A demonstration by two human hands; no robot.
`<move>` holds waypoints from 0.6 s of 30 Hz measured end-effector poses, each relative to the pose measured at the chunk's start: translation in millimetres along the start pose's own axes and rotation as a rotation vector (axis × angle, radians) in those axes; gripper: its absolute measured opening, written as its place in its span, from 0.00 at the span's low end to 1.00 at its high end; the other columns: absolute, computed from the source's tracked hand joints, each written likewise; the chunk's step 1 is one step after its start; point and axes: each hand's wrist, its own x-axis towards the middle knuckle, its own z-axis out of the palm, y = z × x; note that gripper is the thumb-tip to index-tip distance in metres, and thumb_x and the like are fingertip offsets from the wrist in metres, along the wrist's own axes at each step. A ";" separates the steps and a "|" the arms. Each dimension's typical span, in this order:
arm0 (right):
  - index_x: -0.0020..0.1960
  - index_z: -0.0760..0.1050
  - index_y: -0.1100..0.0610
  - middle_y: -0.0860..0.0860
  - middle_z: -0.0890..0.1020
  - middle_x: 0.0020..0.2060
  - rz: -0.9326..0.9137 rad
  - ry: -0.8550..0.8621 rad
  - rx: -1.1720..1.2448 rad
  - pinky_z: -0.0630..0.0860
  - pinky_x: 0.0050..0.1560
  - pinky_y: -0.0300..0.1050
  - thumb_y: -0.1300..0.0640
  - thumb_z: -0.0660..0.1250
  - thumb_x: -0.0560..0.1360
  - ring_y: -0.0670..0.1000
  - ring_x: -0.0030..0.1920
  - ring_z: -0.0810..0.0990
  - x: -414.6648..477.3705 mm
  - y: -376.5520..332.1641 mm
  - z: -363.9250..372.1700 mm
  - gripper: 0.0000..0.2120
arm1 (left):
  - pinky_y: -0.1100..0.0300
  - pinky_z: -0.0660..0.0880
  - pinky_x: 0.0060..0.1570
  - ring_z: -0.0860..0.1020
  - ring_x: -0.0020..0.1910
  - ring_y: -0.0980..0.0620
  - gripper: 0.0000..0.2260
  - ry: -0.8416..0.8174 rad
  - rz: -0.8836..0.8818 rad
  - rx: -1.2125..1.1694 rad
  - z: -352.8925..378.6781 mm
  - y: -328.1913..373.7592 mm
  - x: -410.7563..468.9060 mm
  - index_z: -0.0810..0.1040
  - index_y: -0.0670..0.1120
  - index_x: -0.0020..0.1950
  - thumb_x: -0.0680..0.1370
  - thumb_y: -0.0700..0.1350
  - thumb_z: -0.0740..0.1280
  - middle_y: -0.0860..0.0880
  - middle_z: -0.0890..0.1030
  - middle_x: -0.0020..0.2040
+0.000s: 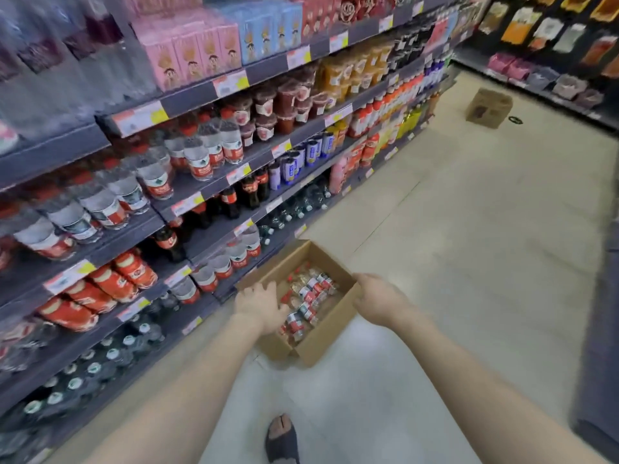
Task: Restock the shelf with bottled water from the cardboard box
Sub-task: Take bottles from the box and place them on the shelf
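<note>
An open cardboard box [321, 343] sits on the floor against the foot of the shelving. Inside it lie several small water bottles [308, 301] with red caps and red labels. My left hand [259, 304] reaches into the box's left side, fingers spread and relaxed, just beside the bottles. My right hand [378, 299] hovers over the box's right rim, fingers loosely extended and holding nothing. The shelf [187, 192] on the left carries rows of matching red-labelled water bottles [201, 159] at mid height and more low down near the box.
Cola bottles [249, 192], red packs [110, 286] and green-capped bottles [110, 354] fill the lower shelves. A second cardboard box [489, 108] stands farther down the aisle. My sandalled foot [281, 438] is on the pale floor. A dark display [599, 329] edges the right.
</note>
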 end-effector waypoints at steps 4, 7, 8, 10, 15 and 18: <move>0.75 0.69 0.58 0.58 0.75 0.71 -0.010 -0.105 -0.028 0.72 0.69 0.53 0.56 0.62 0.79 0.60 0.71 0.74 84.3 11.3 -18.9 0.24 | 0.43 0.70 0.71 0.70 0.75 0.35 0.30 -0.084 -0.084 -0.094 -6.9 4.3 65.5 0.65 0.45 0.79 0.83 0.62 0.58 0.36 0.70 0.76; 0.69 0.73 0.58 0.58 0.79 0.65 -0.025 -0.181 -0.057 0.76 0.64 0.53 0.57 0.62 0.78 0.60 0.65 0.78 154.8 22.2 -24.0 0.19 | 0.45 0.70 0.71 0.71 0.74 0.37 0.28 -0.129 -0.162 -0.197 -0.7 10.2 114.9 0.67 0.44 0.77 0.84 0.60 0.58 0.37 0.72 0.75; 0.66 0.75 0.58 0.58 0.80 0.63 -0.034 -0.209 -0.058 0.77 0.62 0.53 0.58 0.62 0.78 0.60 0.63 0.79 180.9 26.3 -22.6 0.18 | 0.46 0.70 0.71 0.72 0.73 0.37 0.27 -0.142 -0.195 -0.247 4.3 13.2 132.3 0.68 0.43 0.77 0.85 0.59 0.57 0.37 0.73 0.74; 0.63 0.76 0.59 0.57 0.81 0.60 -0.056 -0.274 -0.069 0.79 0.60 0.52 0.58 0.62 0.77 0.59 0.60 0.80 234.0 33.7 -15.2 0.15 | 0.47 0.71 0.69 0.74 0.71 0.37 0.25 -0.171 -0.275 -0.339 15.5 20.5 165.0 0.69 0.44 0.76 0.85 0.58 0.57 0.38 0.74 0.73; 0.58 0.77 0.58 0.57 0.83 0.56 -0.114 -0.389 -0.136 0.76 0.49 0.45 0.57 0.63 0.77 0.59 0.53 0.81 366.2 53.9 31.2 0.12 | 0.50 0.75 0.63 0.79 0.67 0.38 0.26 -0.237 -0.464 -0.483 59.1 36.6 245.4 0.65 0.46 0.80 0.85 0.57 0.59 0.40 0.80 0.68; 0.56 0.78 0.58 0.56 0.84 0.53 -0.123 -0.448 -0.139 0.75 0.47 0.44 0.56 0.63 0.78 0.58 0.53 0.83 423.9 67.2 76.0 0.10 | 0.49 0.76 0.65 0.78 0.68 0.39 0.25 -0.290 -0.521 -0.609 96.8 46.4 282.0 0.65 0.45 0.79 0.85 0.55 0.61 0.40 0.79 0.70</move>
